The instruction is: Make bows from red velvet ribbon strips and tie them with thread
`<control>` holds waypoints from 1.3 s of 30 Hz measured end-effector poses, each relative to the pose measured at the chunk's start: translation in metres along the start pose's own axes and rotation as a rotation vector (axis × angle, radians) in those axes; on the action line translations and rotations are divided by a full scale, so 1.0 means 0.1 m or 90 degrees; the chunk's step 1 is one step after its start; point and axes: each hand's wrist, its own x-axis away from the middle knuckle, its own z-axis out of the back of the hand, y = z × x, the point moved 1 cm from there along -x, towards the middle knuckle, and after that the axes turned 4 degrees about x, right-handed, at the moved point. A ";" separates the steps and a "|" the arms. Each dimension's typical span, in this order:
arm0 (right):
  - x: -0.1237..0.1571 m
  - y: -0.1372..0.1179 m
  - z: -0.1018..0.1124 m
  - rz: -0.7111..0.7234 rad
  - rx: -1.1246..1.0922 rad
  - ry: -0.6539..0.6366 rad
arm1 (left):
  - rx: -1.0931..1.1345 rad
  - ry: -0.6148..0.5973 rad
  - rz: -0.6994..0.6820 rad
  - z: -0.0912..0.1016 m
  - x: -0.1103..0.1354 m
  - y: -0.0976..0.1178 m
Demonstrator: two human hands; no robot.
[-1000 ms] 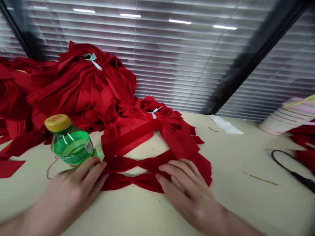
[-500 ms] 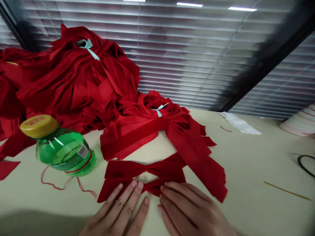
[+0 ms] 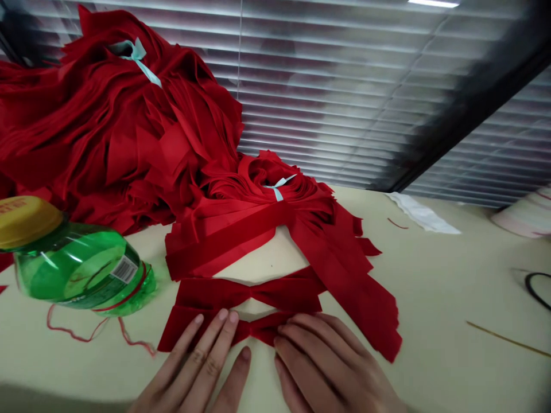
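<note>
Two red fabric bows, each gathered at its middle, lie one behind the other on the table. The far bow (image 3: 224,291) is untouched. On the near bow (image 3: 252,328), my left hand (image 3: 200,367) lies with fingers stretched out over the left half, its thumb apart on the tabletop. The fingers of my right hand (image 3: 322,361) are close together and rest over the near bow's right half, hiding that end. Both hands press the fabric down from above. Behind the bows spreads a tied bundle of red strips (image 3: 275,215), one strip trailing forward on the right.
At the left a green bottle (image 3: 86,269) with a yellow cap stands near a loose red thread (image 3: 77,335). A large red fabric pile (image 3: 129,126) rises behind it. To the right are a white cloth piece (image 3: 424,213), a gold strip (image 3: 508,338) and a black loop (image 3: 538,289).
The view has tilted slightly and come closer, so the bottle and fabric pile appear farther left. My hands keep almost the same place on the near bow.
</note>
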 end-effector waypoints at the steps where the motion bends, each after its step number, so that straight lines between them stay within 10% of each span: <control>1: -0.01 -0.02 -0.01 0.001 0.002 0.012 | 0.010 0.018 -0.004 0.01 -0.02 -0.03; 39: -0.10 -0.13 -0.04 -0.023 -0.077 0.003 | 0.129 0.087 -0.010 0.00 0.02 0.01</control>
